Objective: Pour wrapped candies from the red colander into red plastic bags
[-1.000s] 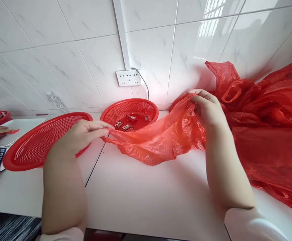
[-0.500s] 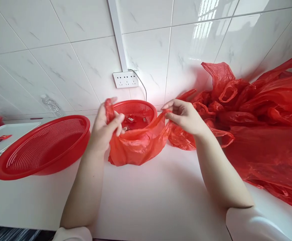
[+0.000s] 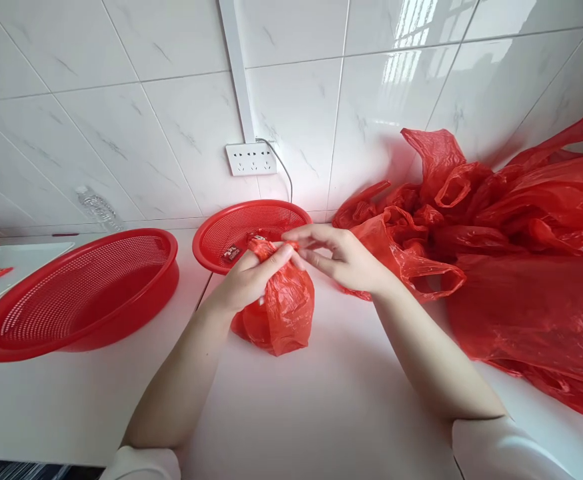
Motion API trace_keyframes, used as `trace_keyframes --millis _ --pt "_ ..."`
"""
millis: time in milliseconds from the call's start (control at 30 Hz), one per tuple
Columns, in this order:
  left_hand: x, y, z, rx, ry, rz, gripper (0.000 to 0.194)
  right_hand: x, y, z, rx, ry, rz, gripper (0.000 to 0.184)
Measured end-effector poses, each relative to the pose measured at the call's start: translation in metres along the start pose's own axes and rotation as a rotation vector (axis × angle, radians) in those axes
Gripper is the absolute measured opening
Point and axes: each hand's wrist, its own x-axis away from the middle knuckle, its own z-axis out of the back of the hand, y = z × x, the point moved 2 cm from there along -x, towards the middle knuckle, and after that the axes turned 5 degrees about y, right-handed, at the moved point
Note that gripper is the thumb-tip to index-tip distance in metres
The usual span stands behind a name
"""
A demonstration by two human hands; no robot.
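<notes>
Centre of frame: a thin red plastic bag [image 3: 290,310], its film creased and glossy, bulging into a rounded pouch below and bunched tight at the neck. It is at the near side of the small basket [image 3: 212,235], above or on the smooth white table [image 3: 321,413] (contact at its base cannot be judged from this angle).

Left hand [image 3: 245,283]: closed around the bunched neck, thumb laid across the top. Right hand [image 3: 346,261]: fingers slightly bent and a little apart, tips at the same neck; whether they pinch the film cannot be told.

Small basket: red, round, perforated wall, smooth rolled rim; small glossy wrapped packets [image 3: 231,253] lie inside, partly hidden by the left hand and bag. Left side of frame: large basket [image 3: 106,303], also red and perforated, wide-mouthed, with a broad smooth rim. Beyond it, a white shallow tray [image 3: 26,261] bearing red and dark packaging, and a clear ribbed bottle [image 3: 99,208] near the wall.

Right side of frame: heap of red bags [image 3: 516,220], crumpled, translucent, some handle loops standing open; a flatter sheet-like portion spreads toward the lower right. Upper centre: rectangular white socket panel [image 3: 251,160] on glossy, grey-veined tiles [image 3: 291,100].
</notes>
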Motion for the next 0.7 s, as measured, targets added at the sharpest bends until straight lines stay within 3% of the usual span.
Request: trace_keyframes --millis 100,233,400,467,533,600,667,700 --pt "0.004 -0.003 0.001 -0.029 -0.064 0.100 0.042 0.000 0.007 -0.006 -0.085 -0.114 -0.054 0.027" --pt "0.004 -0.006 0.004 0.119 -0.171 0.222 0.044 0.000 0.011 -0.002 -0.034 0.035 -0.087 0.013" --pt "-0.017 -0.021 0.013 0.334 -0.149 0.310 0.039 0.001 0.003 0.016 0.140 0.147 0.002 0.012" --pt "-0.026 -0.027 0.017 0.414 -0.105 0.286 0.030 0.003 -0.007 0.018 0.180 0.067 0.094 0.012" --pt "-0.029 -0.028 0.019 0.438 -0.051 0.222 0.020 0.006 -0.017 0.016 0.162 -0.114 0.147 0.014" --pt "-0.025 -0.023 0.019 0.346 -0.070 0.131 0.014 0.008 -0.023 0.012 0.120 -0.293 0.147 0.013" --pt "-0.014 -0.011 0.016 0.132 -0.167 0.007 0.009 0.007 -0.023 0.010 0.075 -0.323 0.121 0.004" --pt "-0.007 -0.004 0.013 -0.010 -0.217 -0.065 0.008 0.005 -0.020 0.010 0.043 -0.261 0.098 0.004"
